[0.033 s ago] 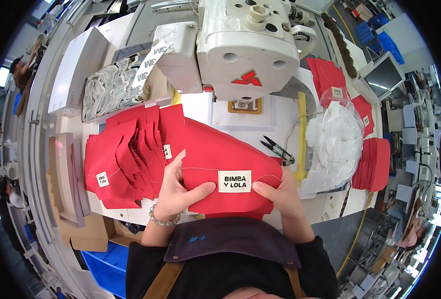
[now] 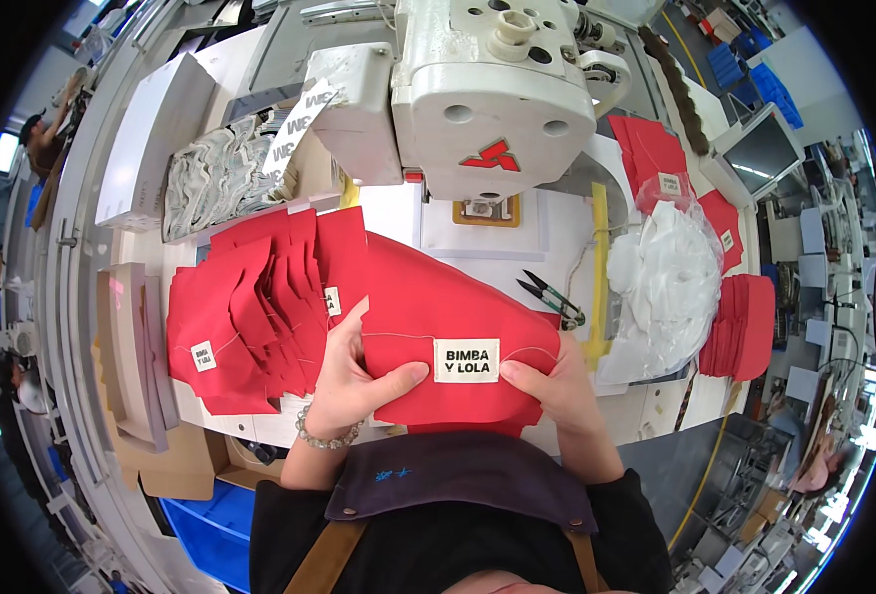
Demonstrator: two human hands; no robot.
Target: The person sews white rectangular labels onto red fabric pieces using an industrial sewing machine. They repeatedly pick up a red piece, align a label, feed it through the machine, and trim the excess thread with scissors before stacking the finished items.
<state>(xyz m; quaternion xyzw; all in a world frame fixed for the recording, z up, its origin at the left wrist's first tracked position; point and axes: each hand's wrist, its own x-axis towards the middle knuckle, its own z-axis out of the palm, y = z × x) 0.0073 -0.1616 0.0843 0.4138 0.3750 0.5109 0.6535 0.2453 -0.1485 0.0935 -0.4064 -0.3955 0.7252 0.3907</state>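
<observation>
Both my hands hold up a red fabric piece (image 2: 448, 287) with a small white printed label (image 2: 466, 360) on it. My left hand (image 2: 354, 371) grips its left side, thumb on the front just left of the label. At the other side, my right hand (image 2: 562, 381) pinches the cloth, thumb tip at the label's right edge. The fingers behind the cloth are hidden. Loose threads run out from both sides of the label. Beside my left hand lies a stack of red fabric pieces (image 2: 250, 317), some with similar labels. Thread snips (image 2: 552, 300) lie beyond my right hand.
A large white sewing machine (image 2: 497, 109) stands ahead. At left are a box of folded labels (image 2: 225, 168), a white box (image 2: 155, 139) and a shallow tray (image 2: 133, 356). A plastic bag of white pieces (image 2: 666, 282) and more red pieces (image 2: 740, 327) lie at right.
</observation>
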